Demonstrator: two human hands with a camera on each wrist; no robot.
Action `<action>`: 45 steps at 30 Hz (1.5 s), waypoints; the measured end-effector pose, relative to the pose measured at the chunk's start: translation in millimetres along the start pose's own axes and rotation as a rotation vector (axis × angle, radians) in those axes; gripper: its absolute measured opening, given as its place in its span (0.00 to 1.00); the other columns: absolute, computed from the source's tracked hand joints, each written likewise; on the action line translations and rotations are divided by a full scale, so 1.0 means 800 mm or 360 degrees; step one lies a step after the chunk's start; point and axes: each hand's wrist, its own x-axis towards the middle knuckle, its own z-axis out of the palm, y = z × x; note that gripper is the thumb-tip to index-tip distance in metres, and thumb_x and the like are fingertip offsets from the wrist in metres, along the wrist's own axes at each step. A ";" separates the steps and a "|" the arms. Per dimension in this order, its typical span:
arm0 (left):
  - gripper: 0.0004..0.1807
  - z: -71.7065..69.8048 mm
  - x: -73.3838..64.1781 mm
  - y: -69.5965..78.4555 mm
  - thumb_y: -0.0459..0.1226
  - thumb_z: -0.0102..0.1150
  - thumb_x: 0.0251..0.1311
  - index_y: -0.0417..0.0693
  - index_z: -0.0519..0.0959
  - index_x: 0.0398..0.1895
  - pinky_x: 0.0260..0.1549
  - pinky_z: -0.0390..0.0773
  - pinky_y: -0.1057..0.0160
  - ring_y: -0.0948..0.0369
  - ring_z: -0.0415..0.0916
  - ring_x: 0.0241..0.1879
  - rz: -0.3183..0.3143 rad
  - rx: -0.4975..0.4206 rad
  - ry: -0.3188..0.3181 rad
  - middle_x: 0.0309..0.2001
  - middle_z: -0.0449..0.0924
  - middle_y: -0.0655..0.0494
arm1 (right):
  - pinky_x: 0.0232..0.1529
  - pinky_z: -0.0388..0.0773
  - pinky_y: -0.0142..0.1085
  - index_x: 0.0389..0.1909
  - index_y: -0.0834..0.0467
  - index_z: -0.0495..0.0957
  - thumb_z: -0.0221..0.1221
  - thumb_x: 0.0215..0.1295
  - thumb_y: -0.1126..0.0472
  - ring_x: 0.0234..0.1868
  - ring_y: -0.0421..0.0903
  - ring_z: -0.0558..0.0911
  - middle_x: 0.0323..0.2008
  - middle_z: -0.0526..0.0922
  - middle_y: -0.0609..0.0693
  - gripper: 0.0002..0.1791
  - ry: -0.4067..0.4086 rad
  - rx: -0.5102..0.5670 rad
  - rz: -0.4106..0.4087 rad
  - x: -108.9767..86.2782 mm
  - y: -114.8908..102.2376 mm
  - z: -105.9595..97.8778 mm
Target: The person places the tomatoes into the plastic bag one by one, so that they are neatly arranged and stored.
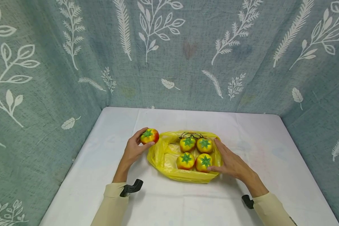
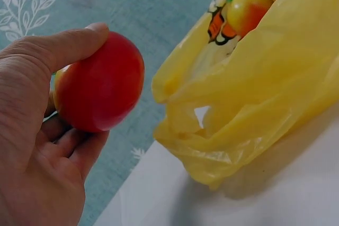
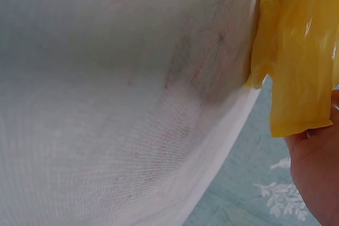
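Observation:
My left hand (image 1: 134, 150) holds a red-and-yellow tomato (image 1: 149, 136) with a green star-shaped top, at the left edge of a yellow plastic bag (image 1: 169, 175). Thumb and fingers grip its sides, and its smooth red underside faces the left wrist view. Several more such tomatoes (image 1: 185, 161) sit inside the bag's wide mouth, green tops up. At the bag's right side, my right hand (image 1: 233, 163) holds the rim, thumb by the near right tomato (image 1: 204, 162) and a finger at the far corner. In the right wrist view, yellow plastic (image 3: 302, 51) hides most of its fingers.
The bag lies on a white cloth-covered table (image 1: 183, 204). A blue-green curtain (image 1: 169, 62) with white leaf prints stands behind the table and along both sides. A black wrist mount (image 1: 132, 187) sits on the left wrist, another (image 1: 247, 201) on the right.

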 end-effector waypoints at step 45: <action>0.38 0.055 0.016 0.018 0.43 0.73 0.60 0.48 0.68 0.73 0.66 0.70 0.49 0.48 0.72 0.63 0.0036 -0.0071 -0.0300 0.68 0.70 0.46 | 0.64 0.68 0.64 0.83 0.50 0.40 0.65 0.51 0.24 0.75 0.63 0.60 0.80 0.48 0.57 0.68 0.0035 -0.0015 -0.0026 0.000 0.004 0.003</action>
